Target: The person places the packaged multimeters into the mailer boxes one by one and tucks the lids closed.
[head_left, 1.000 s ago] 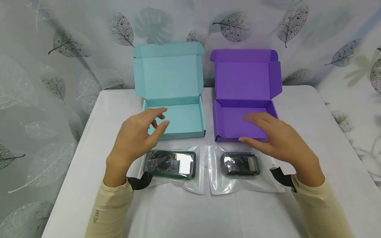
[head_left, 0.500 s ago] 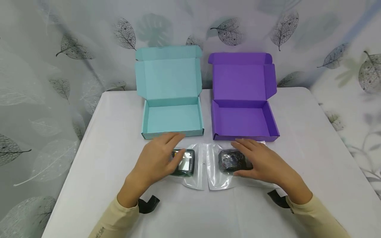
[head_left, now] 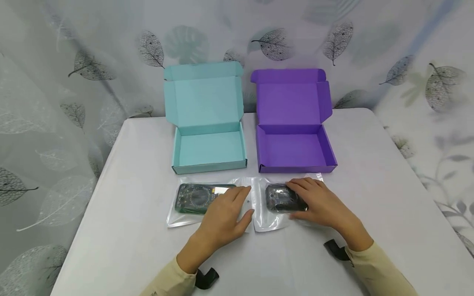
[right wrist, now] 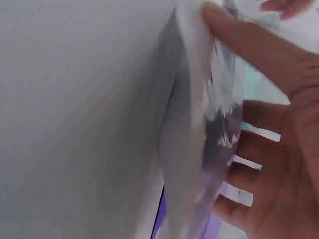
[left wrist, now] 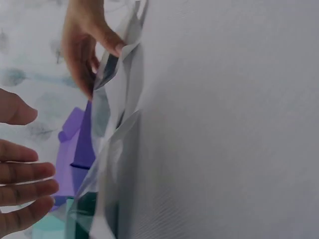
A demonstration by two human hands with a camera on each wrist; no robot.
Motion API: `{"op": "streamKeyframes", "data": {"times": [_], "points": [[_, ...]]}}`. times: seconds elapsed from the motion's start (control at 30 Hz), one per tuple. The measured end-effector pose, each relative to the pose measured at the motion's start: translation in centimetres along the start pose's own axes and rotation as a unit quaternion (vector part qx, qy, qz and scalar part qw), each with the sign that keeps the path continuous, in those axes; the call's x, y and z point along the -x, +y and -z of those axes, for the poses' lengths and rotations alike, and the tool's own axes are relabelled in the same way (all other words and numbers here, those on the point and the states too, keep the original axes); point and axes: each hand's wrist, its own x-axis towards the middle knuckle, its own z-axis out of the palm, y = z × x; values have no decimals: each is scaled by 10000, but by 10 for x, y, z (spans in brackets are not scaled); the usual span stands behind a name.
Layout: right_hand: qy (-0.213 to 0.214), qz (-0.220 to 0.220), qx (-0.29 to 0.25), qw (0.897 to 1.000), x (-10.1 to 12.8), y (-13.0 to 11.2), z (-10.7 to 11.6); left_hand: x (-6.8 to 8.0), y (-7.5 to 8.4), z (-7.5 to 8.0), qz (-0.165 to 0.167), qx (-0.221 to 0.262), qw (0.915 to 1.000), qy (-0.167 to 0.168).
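White table (head_left: 370,172) — right hand (head_left: 318,203) on bagged meter (head_left: 279,198), thumb underneath.

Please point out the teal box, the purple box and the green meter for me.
teal box (head_left: 209,149), head view, on its bare floor.
purple box (head_left: 292,150), head view, on its bare floor.
green meter (head_left: 194,197), head view, on its dial face.

No readable text, label or number anywhere (meter dial markings too blurred).

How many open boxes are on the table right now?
2. The teal box sits at the left, the purple box right beside it, both lids up, behind the two bagged meters. None seems hidden.
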Motion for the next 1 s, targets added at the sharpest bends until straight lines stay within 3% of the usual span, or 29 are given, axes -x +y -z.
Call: {"op": "streamKeyframes", "data": {"times": [0.27,0.57,0.83,1.0], "points": [[34,-15,-70,10000,0,5,-2,0,0,-16,261,-63,9991,-331],[611,166,-273,9976,15,10,8,-5,2,-22,529,333,9980,21],[1223,298,-339,9915,10,12,47,-10,5,-23,725,654,9952,80],[1459,352,-196,9885,-8,24,76,-24,11,-26,542,675,9958,282]]}}
